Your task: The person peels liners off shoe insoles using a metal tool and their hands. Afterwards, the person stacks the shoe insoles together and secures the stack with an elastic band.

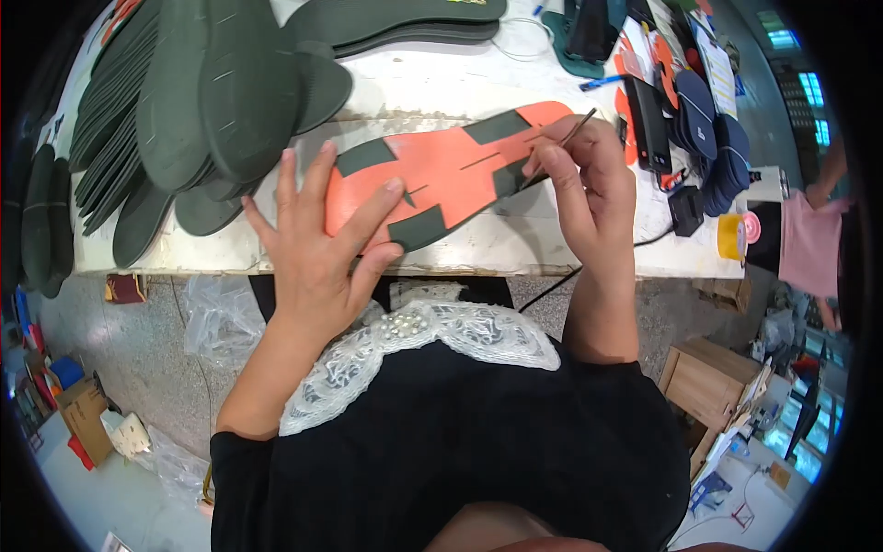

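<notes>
An orange template with cut-out notches and thin slits lies on a dark green insole, whose surface shows through the notches. My left hand is spread over the template's left end, its fingers apart and pressing on it. At the template's right part, my right hand pinches a thin, dark, pen-like stick. The stick slants, with its lower end down by the notch at the near right edge of the template. My fingers partly hide its middle.
Stacks of dark green insoles stand at the left of the white table. More insoles lie at the back. On the right are a black device, dark blue insoles and yellow tape. Another person's arm shows at far right.
</notes>
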Demonstrator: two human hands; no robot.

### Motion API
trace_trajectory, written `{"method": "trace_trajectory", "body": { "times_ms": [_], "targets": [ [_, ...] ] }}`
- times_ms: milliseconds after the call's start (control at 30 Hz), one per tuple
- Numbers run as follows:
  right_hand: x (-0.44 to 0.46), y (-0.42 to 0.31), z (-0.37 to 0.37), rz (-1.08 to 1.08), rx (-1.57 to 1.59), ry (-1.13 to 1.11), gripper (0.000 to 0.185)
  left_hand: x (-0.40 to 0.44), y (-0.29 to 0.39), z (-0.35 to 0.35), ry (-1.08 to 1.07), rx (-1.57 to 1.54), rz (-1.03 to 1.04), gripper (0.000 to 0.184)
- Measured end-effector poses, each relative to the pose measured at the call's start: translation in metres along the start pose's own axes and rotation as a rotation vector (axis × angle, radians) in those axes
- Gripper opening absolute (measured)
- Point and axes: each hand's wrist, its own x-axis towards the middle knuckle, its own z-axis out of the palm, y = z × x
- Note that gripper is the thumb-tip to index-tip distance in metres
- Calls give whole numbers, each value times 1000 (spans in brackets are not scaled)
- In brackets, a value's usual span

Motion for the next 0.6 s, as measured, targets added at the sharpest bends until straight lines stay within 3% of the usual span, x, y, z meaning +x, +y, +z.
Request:
{"method": "trace_trajectory", "body": {
  "times_ms": [200, 500, 600],
  "targets": [
    [20, -16, 49, 63, -24, -183, 9, -1, 0, 3, 9, 11, -15, 48],
    [28, -21, 78, -175, -195, -409, 15, -1, -3, 5, 7, 2, 10, 48],
    [34, -27, 89, -109, -194, -381, 15, -1, -4, 7, 19, 11, 9, 50]
  ]
}}
